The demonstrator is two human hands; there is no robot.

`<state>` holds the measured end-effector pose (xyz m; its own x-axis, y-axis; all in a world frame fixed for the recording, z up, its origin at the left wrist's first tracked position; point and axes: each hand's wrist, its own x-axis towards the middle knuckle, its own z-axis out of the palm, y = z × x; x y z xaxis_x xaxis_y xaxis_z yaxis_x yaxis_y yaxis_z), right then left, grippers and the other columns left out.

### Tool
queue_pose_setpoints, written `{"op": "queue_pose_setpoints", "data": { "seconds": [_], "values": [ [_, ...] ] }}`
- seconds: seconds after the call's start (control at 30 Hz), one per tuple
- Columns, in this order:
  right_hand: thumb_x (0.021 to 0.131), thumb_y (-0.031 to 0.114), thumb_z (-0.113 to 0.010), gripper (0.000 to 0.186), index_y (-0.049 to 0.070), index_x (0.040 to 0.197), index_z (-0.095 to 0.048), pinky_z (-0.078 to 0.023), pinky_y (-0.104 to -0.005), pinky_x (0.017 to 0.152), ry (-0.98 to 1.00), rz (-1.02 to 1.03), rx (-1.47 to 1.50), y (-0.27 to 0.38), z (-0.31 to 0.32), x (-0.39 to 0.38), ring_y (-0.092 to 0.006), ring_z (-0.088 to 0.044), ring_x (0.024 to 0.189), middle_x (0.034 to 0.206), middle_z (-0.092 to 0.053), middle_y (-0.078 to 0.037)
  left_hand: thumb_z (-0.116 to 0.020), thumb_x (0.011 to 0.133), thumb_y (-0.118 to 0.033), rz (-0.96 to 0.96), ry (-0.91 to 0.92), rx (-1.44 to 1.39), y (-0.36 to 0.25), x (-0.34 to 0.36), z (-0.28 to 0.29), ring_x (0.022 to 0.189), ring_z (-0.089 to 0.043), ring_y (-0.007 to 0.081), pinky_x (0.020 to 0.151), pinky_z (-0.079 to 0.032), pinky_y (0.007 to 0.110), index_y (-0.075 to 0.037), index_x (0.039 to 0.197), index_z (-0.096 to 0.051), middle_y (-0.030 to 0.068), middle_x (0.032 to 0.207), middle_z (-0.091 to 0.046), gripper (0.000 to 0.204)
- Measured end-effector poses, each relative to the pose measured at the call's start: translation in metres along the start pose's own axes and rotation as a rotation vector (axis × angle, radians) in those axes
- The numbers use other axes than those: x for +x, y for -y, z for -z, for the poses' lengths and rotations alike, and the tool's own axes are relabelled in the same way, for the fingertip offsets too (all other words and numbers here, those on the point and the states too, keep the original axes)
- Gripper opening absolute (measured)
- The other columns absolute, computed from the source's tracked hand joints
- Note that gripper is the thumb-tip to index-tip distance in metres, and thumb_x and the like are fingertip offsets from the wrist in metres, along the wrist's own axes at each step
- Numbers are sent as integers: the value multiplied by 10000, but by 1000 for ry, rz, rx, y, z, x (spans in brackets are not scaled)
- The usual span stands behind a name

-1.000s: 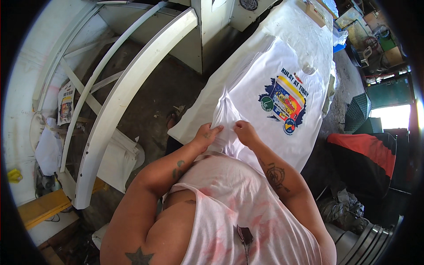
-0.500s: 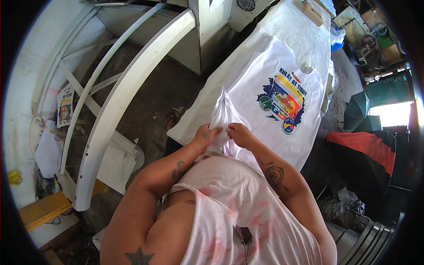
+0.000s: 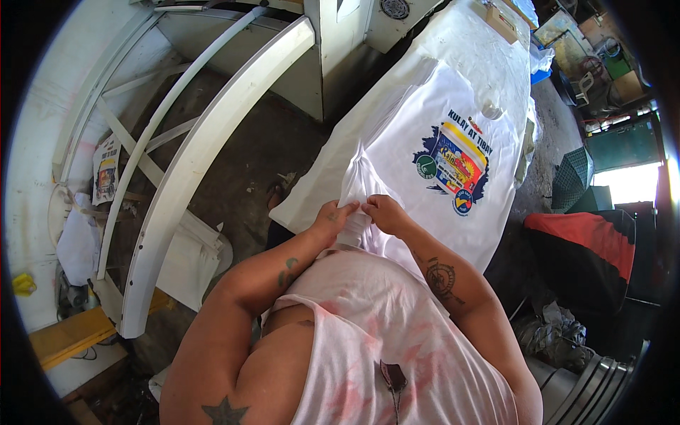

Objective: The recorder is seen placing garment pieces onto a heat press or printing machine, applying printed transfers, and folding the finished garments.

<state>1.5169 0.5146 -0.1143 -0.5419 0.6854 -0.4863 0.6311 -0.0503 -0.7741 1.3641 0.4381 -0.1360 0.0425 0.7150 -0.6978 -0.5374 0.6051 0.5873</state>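
A stack of white T-shirts, the top one bearing a colourful print, lies along a pale covered table in front of my body. My left hand is closed on the gathered, layered fabric along the stack's left edge, thumb pointing right. Just to its right, my right hand pinches the same folds with curled fingers, close to the left thumb. Fine detail between the fingertips is hidden.
Curved white frame pieces stand at the left above a yellow plank. A red-and-black fabric item, a green patterned umbrella and metal rims are at the right. A cardboard box sits at the table's far end.
My right hand has shifted a little left, closer to my left hand, and the white folds between them have moved slightly. My left hand has stayed nearly in place.
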Motion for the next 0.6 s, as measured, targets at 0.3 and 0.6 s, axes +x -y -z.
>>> {"op": "queue_pose_setpoints", "data": {
  "seconds": [0.3,0.6],
  "values": [
    [743,332,-696,368,-15,729,-574,-445,-356,650,-503,-40,-82,-7,-4,-6,-264,-569,713,748,-603,-172,-586,856,-237,-59,-37,80,9,10,10,805,-608,196,727,-488,341,-2,1052,-547,96,941,-615,308],
    [843,262,-599,281,-1,746,-578,-409,-302,568,66,-68,206,-10,-2,2,-138,-479,590,635,-543,-58,-597,843,-237,-33,-104,116,10,12,5,810,-614,201,722,-493,334,6,1024,-544,103,925,-619,308]
  ]
}}
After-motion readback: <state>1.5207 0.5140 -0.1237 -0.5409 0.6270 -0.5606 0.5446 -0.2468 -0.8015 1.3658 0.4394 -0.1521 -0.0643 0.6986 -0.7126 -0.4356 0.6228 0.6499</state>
